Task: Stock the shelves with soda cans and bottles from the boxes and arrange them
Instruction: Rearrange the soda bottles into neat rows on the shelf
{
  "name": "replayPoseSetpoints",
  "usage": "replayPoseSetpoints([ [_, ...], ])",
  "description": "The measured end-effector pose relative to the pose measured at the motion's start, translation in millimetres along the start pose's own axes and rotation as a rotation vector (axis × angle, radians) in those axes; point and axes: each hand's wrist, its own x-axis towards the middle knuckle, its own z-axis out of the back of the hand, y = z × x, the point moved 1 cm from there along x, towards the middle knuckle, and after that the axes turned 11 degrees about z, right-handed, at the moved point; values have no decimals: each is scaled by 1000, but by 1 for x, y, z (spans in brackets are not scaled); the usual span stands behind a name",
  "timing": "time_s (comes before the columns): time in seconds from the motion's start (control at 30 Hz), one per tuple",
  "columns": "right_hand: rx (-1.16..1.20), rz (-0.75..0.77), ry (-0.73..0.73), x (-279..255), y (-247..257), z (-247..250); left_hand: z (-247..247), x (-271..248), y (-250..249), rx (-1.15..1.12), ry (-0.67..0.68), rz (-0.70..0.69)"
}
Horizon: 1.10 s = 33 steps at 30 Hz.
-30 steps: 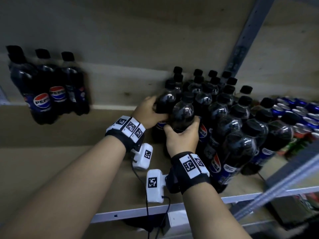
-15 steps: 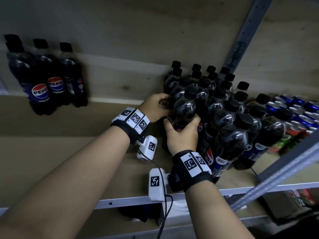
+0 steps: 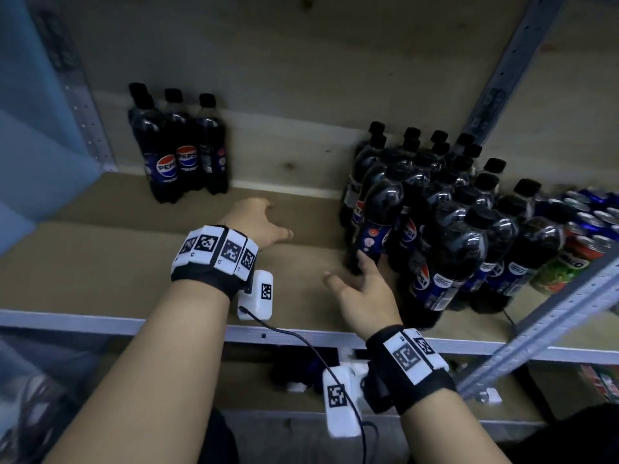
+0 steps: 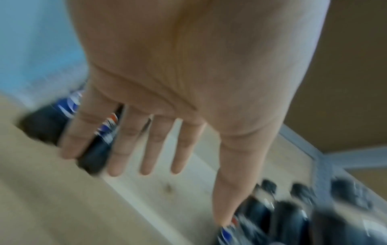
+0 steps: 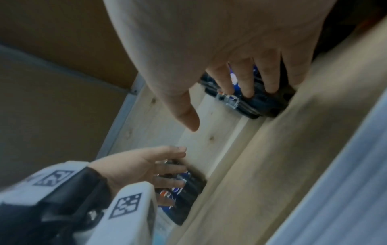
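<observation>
On the wooden shelf (image 3: 100,262), both hands are spread and nothing is held: left hand (image 3: 258,226), right hand (image 3: 363,289) beside glossy, round-shouldered Pepsi-labelled bottles (image 3: 445,229).

We see dark cola bottles (image 3: 445,226) with black caps and blue labels bearing a red, white and blue roundel. Our wristbands (image 3: 214,259) are black, carrying white tiles printed with black square codes. The shelf board (image 3: 100,262) is pale tan wood; its front rail (image 3: 67,321) is light grey. The far-right cans (image 3: 589,212) are blue, red and green.
</observation>
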Motion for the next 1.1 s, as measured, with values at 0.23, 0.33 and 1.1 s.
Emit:
replayPoseSetpoints([
  [0.23, -300, 207, 319, 40, 78, -16, 49, -5, 44, 54, -120, 94],
  [0.33, -384, 310, 304, 86, 107, -41, 81, 5, 68, 188, -261, 106],
  [1.1, 202, 266, 150, 265, 161, -205, 119, 164, 118, -344, -581, 185],
])
